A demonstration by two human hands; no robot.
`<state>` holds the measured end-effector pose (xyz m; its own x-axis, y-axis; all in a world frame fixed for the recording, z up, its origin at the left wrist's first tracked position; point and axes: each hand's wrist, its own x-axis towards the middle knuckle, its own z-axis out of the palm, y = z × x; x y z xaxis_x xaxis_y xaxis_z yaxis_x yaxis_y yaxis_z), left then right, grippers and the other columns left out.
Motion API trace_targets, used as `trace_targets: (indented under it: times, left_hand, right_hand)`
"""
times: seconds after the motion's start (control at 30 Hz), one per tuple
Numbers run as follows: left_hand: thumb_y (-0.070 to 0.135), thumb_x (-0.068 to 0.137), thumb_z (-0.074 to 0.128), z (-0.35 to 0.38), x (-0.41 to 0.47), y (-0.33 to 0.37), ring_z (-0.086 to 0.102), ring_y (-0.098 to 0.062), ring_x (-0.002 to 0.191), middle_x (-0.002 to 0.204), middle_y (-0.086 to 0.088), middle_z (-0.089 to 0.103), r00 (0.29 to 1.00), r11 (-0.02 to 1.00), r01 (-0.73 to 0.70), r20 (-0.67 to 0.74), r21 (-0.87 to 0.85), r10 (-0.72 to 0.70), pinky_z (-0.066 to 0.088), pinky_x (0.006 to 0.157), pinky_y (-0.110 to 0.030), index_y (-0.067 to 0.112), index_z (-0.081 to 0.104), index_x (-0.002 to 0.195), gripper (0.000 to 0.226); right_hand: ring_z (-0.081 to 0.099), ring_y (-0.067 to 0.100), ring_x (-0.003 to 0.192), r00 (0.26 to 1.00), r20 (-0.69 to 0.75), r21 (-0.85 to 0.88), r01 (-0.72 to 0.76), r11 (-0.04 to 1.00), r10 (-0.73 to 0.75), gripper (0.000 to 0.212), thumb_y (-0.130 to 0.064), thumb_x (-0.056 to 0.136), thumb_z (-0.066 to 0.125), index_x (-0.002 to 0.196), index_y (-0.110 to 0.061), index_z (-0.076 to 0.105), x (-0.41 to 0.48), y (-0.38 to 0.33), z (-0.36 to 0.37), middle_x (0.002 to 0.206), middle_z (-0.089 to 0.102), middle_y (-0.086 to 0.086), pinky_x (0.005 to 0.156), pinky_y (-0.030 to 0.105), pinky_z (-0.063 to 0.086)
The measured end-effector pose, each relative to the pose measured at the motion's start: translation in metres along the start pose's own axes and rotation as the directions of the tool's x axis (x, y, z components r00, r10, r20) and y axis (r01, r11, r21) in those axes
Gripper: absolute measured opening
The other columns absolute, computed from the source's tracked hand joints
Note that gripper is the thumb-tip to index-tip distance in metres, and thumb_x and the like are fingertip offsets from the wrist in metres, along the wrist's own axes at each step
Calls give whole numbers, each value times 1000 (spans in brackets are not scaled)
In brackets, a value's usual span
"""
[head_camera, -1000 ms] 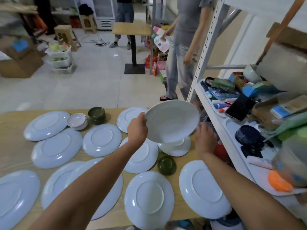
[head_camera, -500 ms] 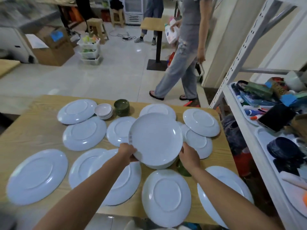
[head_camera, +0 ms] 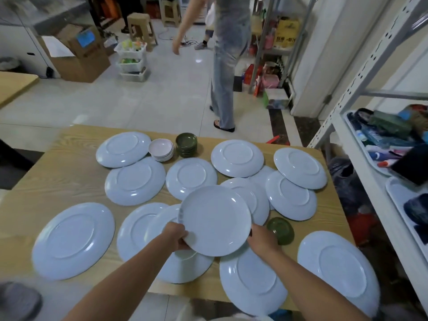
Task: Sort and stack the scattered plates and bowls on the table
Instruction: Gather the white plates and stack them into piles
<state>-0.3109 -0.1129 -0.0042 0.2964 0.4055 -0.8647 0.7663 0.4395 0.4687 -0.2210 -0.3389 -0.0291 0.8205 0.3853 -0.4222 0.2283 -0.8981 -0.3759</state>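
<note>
I hold a white plate (head_camera: 215, 220), face up, above the middle of the wooden table (head_camera: 69, 181). My left hand (head_camera: 177, 235) grips its near-left rim and my right hand (head_camera: 262, 239) grips its near-right rim. Under it lie several pale blue plates turned upside down, such as one large plate (head_camera: 73, 239) at the left and another large plate (head_camera: 338, 269) at the right. A single green bowl (head_camera: 280, 230) sits upside down just right of my right hand. At the far edge stand a stack of pinkish-white bowls (head_camera: 161, 149) and a stack of green bowls (head_camera: 186, 144).
A metal shelf unit (head_camera: 375, 158) with trays of clutter lines the table's right side. A person (head_camera: 228, 66) walks on the tiled floor beyond the table. Boxes, stools and bins stand farther back.
The held plate has come down from chest height and tipped from tilted to nearly flat over the middle plates. My view has swung left. The person behind has walked away.
</note>
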Motion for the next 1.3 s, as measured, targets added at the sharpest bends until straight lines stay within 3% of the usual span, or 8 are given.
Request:
trace_targets:
  times: [0.4, 0.57, 0.77, 0.87, 1.0, 1.07, 1.17, 1.3]
  left_hand:
    - [-6, 90, 46, -7, 7, -3, 59, -44, 104, 102, -21, 57, 994, 991, -101, 60, 87, 96, 56, 77, -54, -2, 50, 107, 17]
    - [19, 93, 54, 0, 1, -8, 64, -36, 81, 115, -21, 58, 954, 889, -273, -14, 368, 299, 48, 33, -27, -2, 37, 134, 49]
    - [32, 95, 49, 13, -3, -23, 51, -40, 118, 138, -21, 36, 849, 736, -345, -141, 583, 509, 49, 93, -46, 1, 32, 135, 53]
    - [31, 96, 49, 12, -15, -42, 44, -38, 122, 136, -20, 38, 624, 513, -441, -159, 737, 765, 44, 98, -45, 5, 33, 141, 54]
    - [28, 81, 73, 16, -26, -85, 59, -34, 109, 125, -18, 56, 276, -32, -591, 239, 806, 931, 53, 90, -45, 11, 46, 137, 65]
    - [35, 62, 87, 18, -27, -106, 67, -29, 100, 116, -12, 64, 202, -285, -566, 465, 774, 862, 57, 80, -38, 16, 49, 132, 81]
    - [26, 62, 84, 21, -28, -127, 69, -24, 100, 116, -6, 68, 115, -557, -504, 690, 661, 715, 57, 83, -34, 18, 62, 127, 69]
    - [20, 74, 59, 33, -35, -137, 69, -20, 104, 119, -1, 69, 48, -742, -435, 836, 510, 546, 55, 89, -33, 19, 69, 120, 46]
  right_hand:
    - [54, 17, 71, 996, -61, -26, -59, 998, 58, 13, -17, 90, 45, 78, -21, 43, -8, 2, 18, 76, 55, -2, 56, 26, 36]
    - [56, 17, 77, 994, -95, -103, -69, 992, 59, 9, -18, 93, 45, 89, -18, 53, -20, 14, 20, 93, 66, 2, 62, 23, 35]
    - [58, 13, 92, 985, -167, -180, 18, 984, -49, 21, -18, 94, 44, 111, -23, 55, -43, 44, 25, 108, 60, -5, 75, 24, 47]
    - [54, 15, 94, 971, -179, -305, 98, 947, -158, 29, -16, 88, 48, 115, -23, 55, -60, 61, 30, 108, 58, -4, 79, 27, 46]
    - [64, 20, 89, 963, -132, -394, 166, 904, -234, 57, -17, 57, 74, 112, -20, 64, -91, 82, 38, 107, 64, 1, 73, 31, 55]
    - [64, 25, 106, 965, -91, -390, 194, 900, -248, 73, -14, 51, 78, 122, -17, 61, -104, 92, 40, 125, 60, 7, 85, 35, 56]
    - [17, 25, 145, 972, 28, -419, 223, 880, -233, 86, -13, 78, 60, 151, -23, 16, -114, 102, 47, 159, 8, 2, 118, 40, 22]
    - [-2, 19, 148, 975, 57, -465, 215, 859, -213, 88, -10, 86, 52, 152, -27, -4, -118, 101, 45, 159, -12, -2, 121, 39, 7]
